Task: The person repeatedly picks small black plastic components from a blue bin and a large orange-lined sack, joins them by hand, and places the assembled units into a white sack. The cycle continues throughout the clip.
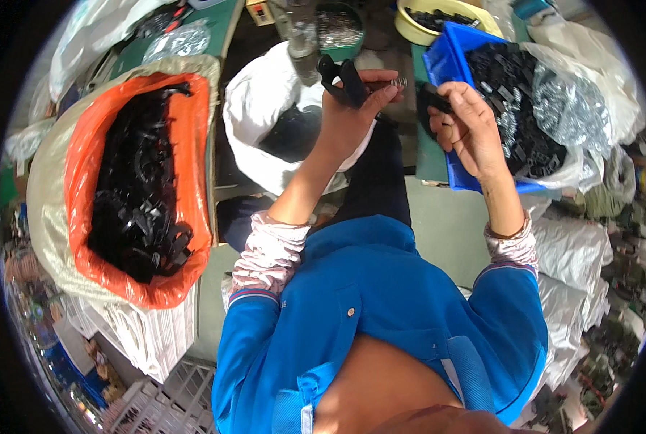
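Observation:
My left hand (339,124) is closed on a black curved plastic part (349,85), which sticks up beyond the thumb. A small metal coil spring (398,82) juts from the same hand's fingertips, pointing right. My right hand (476,132) pinches a small black plastic piece (436,100) between thumb and fingers, a short gap away from the spring. Both hands are raised in front of me, the left over the edge of a white sack (249,98) with dark contents, the right beside a blue crate (451,65).
Black plastic parts (498,76) and clear bags fill the blue crate. On the left stands a sack with an orange liner (200,152), full of black parts. Beyond are a green bowl (346,53) of small metal pieces and a yellow basin (410,30) of black parts.

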Demonstrator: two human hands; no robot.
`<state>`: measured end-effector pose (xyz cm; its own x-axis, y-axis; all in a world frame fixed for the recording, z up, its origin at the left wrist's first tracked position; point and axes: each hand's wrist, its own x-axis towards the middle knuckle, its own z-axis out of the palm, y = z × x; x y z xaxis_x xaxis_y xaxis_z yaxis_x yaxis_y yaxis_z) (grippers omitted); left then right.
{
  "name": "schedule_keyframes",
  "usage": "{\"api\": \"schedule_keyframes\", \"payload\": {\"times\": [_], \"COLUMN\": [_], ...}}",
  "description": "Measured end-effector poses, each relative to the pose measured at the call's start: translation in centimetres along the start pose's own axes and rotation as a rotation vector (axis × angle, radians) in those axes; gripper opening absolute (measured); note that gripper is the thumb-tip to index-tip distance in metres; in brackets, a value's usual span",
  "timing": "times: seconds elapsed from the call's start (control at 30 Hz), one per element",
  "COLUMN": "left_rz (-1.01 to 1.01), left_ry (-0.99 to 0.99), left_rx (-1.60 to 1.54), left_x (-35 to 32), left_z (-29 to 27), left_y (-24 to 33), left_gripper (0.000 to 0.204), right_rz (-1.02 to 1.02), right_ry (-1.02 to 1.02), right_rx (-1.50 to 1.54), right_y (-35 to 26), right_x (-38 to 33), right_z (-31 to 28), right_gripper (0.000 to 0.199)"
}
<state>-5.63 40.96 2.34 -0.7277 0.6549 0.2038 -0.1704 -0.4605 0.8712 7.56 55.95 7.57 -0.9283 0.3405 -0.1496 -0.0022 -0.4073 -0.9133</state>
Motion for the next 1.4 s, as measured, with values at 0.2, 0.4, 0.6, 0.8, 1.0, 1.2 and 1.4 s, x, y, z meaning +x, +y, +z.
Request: {"api": "schedule_keyframes", "payload": {"times": [0.2,0.4,0.6,0.8,1.0,1.2,1.4], "left_rz": [0.225,0.389,0.452,-0.009,-0.151,-0.24,-0.349], "left_ry": [0.065,0.119,0.11,0.231,0.152,0.051,0.018], "left_rx": [0.456,0.634,0.666,0.319,0.128,-0.109,-0.02], "left_x": [-2.2,-3.0,-3.0,-3.4,-3.1,-4.9,-6.4], "left_z": [-4.1,-5.5,-5.5,-5.0,-6.8,-9.0,-9.2], "left_y": [1.8,2.9,2.2,2.7,3.8,7.0,8.4], "left_gripper": [0.019,0.021,0.016,0.018,0.03,0.054,0.038], "right_rz": [0.0,0.005,-0.03,-0.175,0.076,0.13,0.088], "right_ry": [-0.002,-0.1,-0.074,-0.197,-0.317,-0.388,-0.405], "right_rx": [-0.062,-0.084,-0.134,-0.367,-0.194,-0.138,-0.152], "right_y": [4.1,5.5,5.1,5.0,4.4,3.4,1.2], "right_x": [2.2,3.8,3.9,5.6,7.2,8.4,8.0], "right_z": [3.8,4.3,4.8,4.4,4.4,4.1,6.4], "right_gripper": [0.025,0.027,0.025,0.029,0.03,0.027,0.03]}}
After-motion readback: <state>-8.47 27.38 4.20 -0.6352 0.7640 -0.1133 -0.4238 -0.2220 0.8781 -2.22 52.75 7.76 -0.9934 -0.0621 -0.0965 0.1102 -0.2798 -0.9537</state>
